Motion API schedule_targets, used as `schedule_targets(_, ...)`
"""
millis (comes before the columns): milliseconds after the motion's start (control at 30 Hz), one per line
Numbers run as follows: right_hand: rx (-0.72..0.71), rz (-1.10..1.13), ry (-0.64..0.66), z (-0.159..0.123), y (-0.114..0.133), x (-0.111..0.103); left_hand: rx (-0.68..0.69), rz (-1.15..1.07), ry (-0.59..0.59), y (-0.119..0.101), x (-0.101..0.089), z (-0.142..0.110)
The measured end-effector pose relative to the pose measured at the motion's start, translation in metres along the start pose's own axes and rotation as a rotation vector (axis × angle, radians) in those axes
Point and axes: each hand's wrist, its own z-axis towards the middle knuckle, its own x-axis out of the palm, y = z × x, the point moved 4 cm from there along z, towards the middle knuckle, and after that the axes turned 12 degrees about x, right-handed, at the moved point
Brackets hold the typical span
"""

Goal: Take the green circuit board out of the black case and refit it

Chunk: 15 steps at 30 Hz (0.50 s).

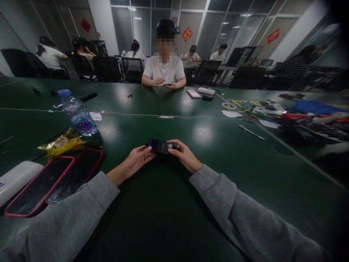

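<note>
A small black handheld device (163, 147) with a dark screen on its left part and a pale square button mark on its right part is held between my two hands, just over the green table. My left hand (137, 160) grips its left end, thumb on the front near the screen. At the other end, my right hand (187, 154) holds it with the thumb by the button mark and fingers along the far edge. The fingers behind the device are partly hidden. What the screen displays is too dark to make out.
On the left lie two phones with red edges (40, 185), a white box-like item (19, 178), a yellow wrapper (62, 143) and a leaning plastic bottle (77, 114). A wrench (252, 132) and heaped cables (253, 107) lie right. Across the green table (152, 218) sits a person (163, 69).
</note>
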Motion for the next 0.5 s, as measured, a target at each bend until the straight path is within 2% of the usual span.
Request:
schedule_targets(200, -0.032, -0.08, -0.006, 0.001, -0.0013, -0.0001, 0.014, 0.015, -0.007, -0.0015, 0.0034, -0.0028)
schedule_targets(333, -0.125, -0.209, -0.04, 0.0024, -0.006, 0.0001, -0.004, 0.019, -0.038, -0.0024, 0.0046, -0.0039)
schedule_targets(500, -0.292, -0.491, -0.114, -0.0045, -0.0019, 0.0064, -0.006, -0.015, -0.04, -0.0019, 0.0046, -0.002)
